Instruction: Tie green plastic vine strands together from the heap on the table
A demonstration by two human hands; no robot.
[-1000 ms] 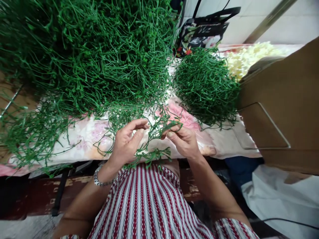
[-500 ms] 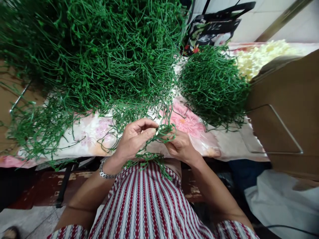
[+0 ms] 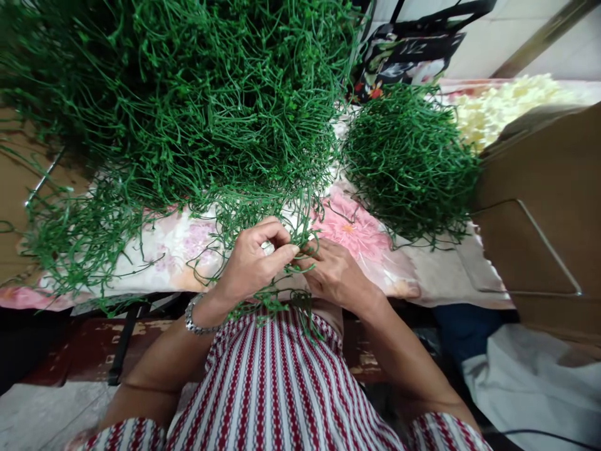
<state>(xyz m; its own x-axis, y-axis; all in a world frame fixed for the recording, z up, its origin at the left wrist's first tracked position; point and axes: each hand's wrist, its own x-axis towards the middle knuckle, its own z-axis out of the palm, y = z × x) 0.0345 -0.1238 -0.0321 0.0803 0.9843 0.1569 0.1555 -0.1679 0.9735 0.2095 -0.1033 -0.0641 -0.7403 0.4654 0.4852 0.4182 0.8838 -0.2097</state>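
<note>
Thin green artificial-looking stems (image 3: 307,241) with small branching tips run between my two hands, just above the table's front edge. My left hand (image 3: 256,257) pinches some of them between thumb and index finger, a metal-band watch (image 3: 195,316) on its wrist. Close beside it, my right hand (image 3: 335,269) has its fingers curled round the same stems; its fingertips are partly hidden. More loose stems (image 3: 270,304) hang below my hands over the striped red and white clothing (image 3: 277,382) on my lap.
A huge heap of green stems (image 3: 211,113) fills the far left, a smaller pile (image 3: 408,163) the right. Pale yellow flowers (image 3: 516,103) lie behind a cardboard box (image 3: 549,232). A flowered cloth (image 3: 357,219) covers the table. A black floral bag (image 3: 404,56) stands at the back.
My right hand has turned more palm-down and its fingers have closed in nearer my left thumb. The stems between my hands have shifted slightly. The view has moved a little.
</note>
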